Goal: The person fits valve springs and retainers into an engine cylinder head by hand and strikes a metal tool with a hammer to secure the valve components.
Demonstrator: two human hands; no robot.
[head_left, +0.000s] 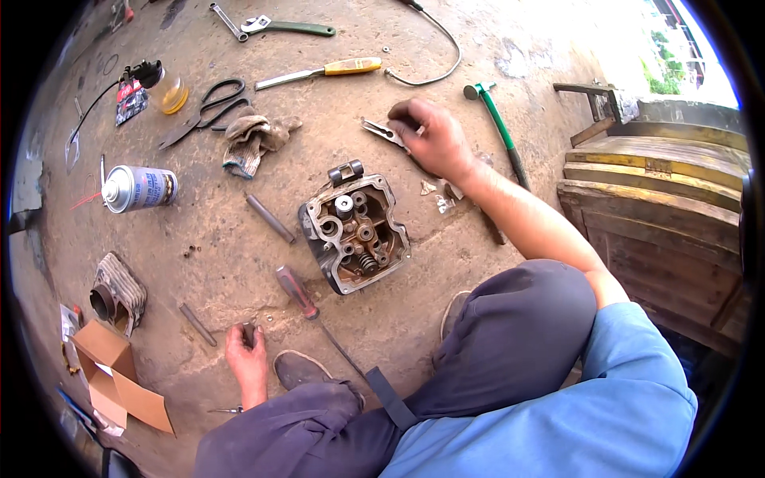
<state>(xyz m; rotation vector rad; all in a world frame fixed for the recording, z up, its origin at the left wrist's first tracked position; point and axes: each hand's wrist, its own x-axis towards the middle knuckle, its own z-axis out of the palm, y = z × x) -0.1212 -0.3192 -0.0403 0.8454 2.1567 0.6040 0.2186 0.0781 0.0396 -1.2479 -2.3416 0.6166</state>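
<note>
Pliers are showing beyond the metal engine casting, their nose pointing left and slightly forward, their long axis slanting back to the right beneath the right hand. I am viewing that hand from afar: its fingers are resting curled over the tool — how tightly, I cannot tell — while the jaws are standing slightly parted. Beside the left shoe, the left hand is pinching a short dark piece between thumb and fingers.
</note>
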